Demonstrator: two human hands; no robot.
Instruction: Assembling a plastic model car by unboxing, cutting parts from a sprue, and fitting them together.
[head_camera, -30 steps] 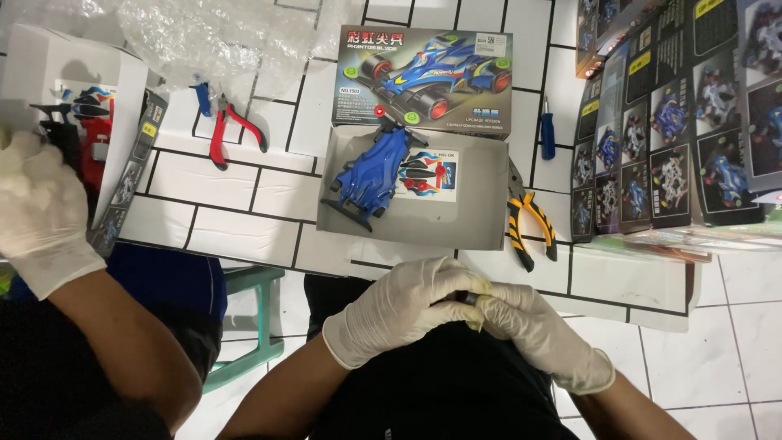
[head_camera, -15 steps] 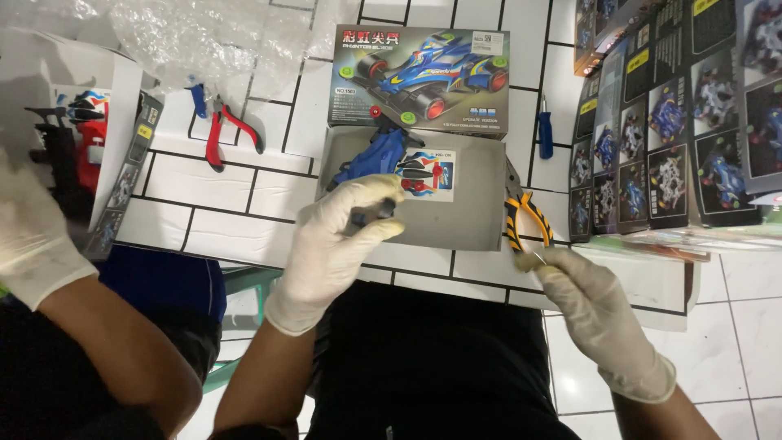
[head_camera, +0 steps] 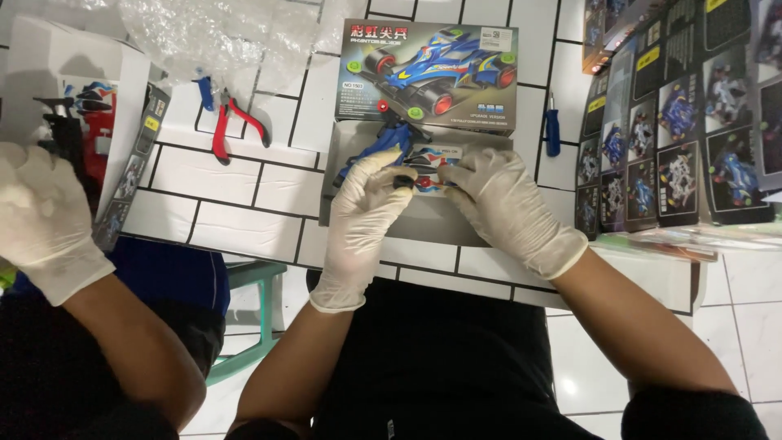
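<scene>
I'm looking down at my two gloved hands over the white tiled surface (head_camera: pixel 244 191). My left hand (head_camera: pixel 366 204) has its fingertips pinched together on a small dark part (head_camera: pixel 403 182) just above the grey tray (head_camera: pixel 432 220), and my right hand (head_camera: pixel 497 200) meets it there, its grip closed on the same little piece from the other side. Right under my fingers lies a sticker sheet (head_camera: pixel 432 156) in red, white and blue, and the blue car body (head_camera: pixel 376 145) sits at the tray's far left corner, touching the tray floor. Behind the tray stands the toy car box (head_camera: pixel 432 73), picture side up. To the left on the surface, red-handled pliers (head_camera: pixel 232 126) lie near a crumpled clear plastic bag (head_camera: pixel 220 37). A blue screwdriver (head_camera: pixel 552 130) lies right of the box, beside a printed leaflet (head_camera: pixel 676 138) of car pictures. At the far left another person's gloved hand (head_camera: pixel 45 216) rests by a white box (head_camera: pixel 73 98) with a red car part inside
</scene>
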